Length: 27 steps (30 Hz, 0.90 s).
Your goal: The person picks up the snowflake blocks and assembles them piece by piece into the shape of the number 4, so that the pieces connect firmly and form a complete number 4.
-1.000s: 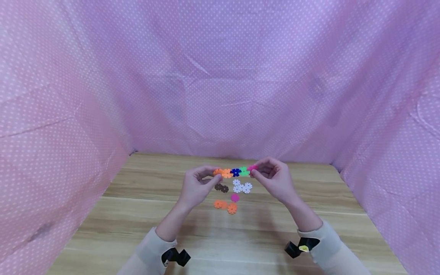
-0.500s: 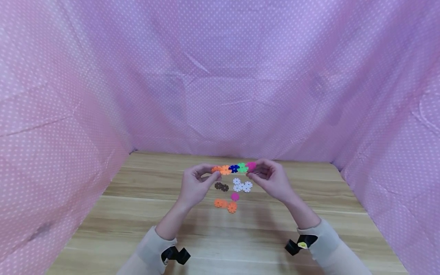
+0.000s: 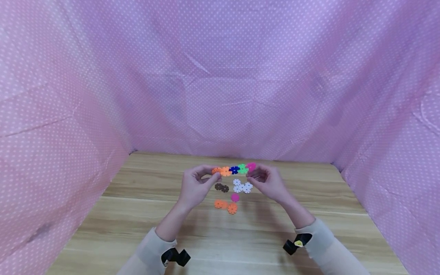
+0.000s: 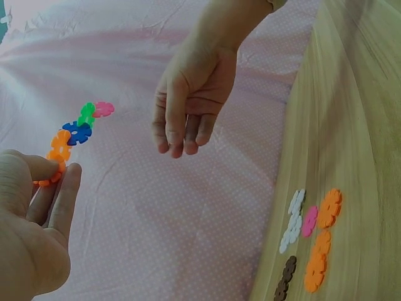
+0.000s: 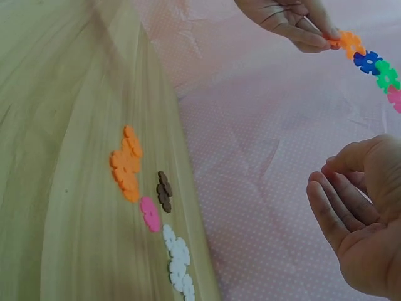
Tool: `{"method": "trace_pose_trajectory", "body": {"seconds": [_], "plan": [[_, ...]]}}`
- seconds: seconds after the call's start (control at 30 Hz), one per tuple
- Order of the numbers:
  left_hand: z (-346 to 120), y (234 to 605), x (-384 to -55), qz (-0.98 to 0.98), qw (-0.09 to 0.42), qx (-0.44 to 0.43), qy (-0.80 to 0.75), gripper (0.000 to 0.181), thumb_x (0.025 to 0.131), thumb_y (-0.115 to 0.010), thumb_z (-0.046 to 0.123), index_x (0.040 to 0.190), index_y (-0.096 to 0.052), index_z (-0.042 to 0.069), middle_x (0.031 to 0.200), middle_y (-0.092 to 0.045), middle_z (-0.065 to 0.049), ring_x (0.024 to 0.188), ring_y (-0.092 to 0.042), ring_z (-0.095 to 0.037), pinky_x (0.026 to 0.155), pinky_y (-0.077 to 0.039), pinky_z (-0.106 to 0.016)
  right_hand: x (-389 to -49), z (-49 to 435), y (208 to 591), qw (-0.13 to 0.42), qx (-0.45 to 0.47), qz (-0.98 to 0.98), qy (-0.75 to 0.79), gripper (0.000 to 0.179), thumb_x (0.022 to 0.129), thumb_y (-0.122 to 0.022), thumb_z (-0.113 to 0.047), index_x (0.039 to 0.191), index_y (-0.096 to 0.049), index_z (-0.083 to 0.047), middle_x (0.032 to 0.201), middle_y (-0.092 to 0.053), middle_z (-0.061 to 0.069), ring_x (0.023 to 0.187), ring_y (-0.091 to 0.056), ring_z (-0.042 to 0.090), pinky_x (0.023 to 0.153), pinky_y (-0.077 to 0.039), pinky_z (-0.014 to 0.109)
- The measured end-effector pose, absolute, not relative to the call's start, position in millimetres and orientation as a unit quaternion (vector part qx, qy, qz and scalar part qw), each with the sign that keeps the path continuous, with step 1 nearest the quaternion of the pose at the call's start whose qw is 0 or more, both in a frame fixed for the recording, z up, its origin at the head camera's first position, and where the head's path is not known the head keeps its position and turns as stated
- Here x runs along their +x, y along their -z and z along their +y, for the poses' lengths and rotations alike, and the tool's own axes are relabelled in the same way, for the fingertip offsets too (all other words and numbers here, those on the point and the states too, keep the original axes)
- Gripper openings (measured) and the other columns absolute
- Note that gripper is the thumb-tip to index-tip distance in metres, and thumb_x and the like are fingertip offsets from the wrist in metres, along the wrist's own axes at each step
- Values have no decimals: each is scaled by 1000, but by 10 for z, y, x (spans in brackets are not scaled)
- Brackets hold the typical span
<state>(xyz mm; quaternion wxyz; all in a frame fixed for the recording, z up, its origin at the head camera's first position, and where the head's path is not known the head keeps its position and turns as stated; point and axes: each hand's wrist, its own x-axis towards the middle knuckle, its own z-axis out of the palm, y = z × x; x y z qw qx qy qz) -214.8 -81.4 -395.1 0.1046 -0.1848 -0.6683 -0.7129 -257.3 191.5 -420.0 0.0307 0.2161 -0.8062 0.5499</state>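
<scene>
My left hand (image 3: 196, 187) pinches the orange end of a row of joined plastic snowflake discs (image 4: 78, 133). The row runs orange, orange, dark blue, green, pink, and is held up above the table. In the left wrist view my right hand (image 4: 195, 100) is apart from the pink end, its fingers loosely bent with nothing between them. On the table beneath lie joined white discs (image 3: 242, 187), a brown pair (image 3: 221, 187), a single pink disc (image 3: 235, 197) and several orange discs (image 3: 232, 208).
The wooden table (image 3: 137, 214) ends at the back and sides against pink dotted cloth (image 3: 220, 95). Black wrist cameras (image 3: 291, 246) hang below both sleeves.
My right hand has let go of the pink end and drawn back slightly. The left hand keeps its pinch, and the row has risen a little. The discs on the table stay put.
</scene>
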Motion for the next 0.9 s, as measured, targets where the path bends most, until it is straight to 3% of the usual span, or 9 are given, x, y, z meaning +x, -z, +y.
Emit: {"method": "trace_pose_trajectory", "body": {"seconds": [0.1,0.2,0.47,0.67,0.9], "plan": [[-810,3955,-2147,-669,102,-183,714,16,92,-76,-7,107,-74,-10,106,-74,-32,82,-78,-9,86,-70,-34,-2587,1908,4245,28,212,-813,-542,16,91,-77,4,107,-73,3,103,-77,21,90,-76,19,79,-67,21],[-805,3958,-2150,-668,102,-180,715,15,92,-76,-7,107,-74,-10,106,-74,-33,82,-77,-9,86,-69,-34,-2606,1899,4294,22,211,-815,-539,17,91,-77,5,108,-73,4,103,-77,22,94,-76,29,80,-67,21],[-813,3956,-2165,-668,106,-179,714,16,91,-76,-8,107,-74,-11,105,-74,-32,86,-79,-32,86,-69,-35,-2658,1876,4418,19,205,-826,-525,18,92,-77,3,109,-73,4,106,-77,23,94,-76,25,81,-66,19],[-820,3961,-2167,-664,106,-185,716,16,91,-75,-9,107,-73,-12,105,-73,-34,82,-78,-13,85,-70,-35,-2687,1859,4522,17,210,-828,-519,17,92,-78,3,108,-73,1,104,-78,21,92,-76,23,79,-66,21],[-818,3962,-2161,-663,106,-188,717,17,91,-75,-9,107,-73,-12,105,-73,-35,82,-77,-8,85,-70,-34,-2711,1838,4624,16,200,-843,-498,15,92,-78,1,106,-74,-3,103,-78,17,89,-74,14,78,-66,22]]}}
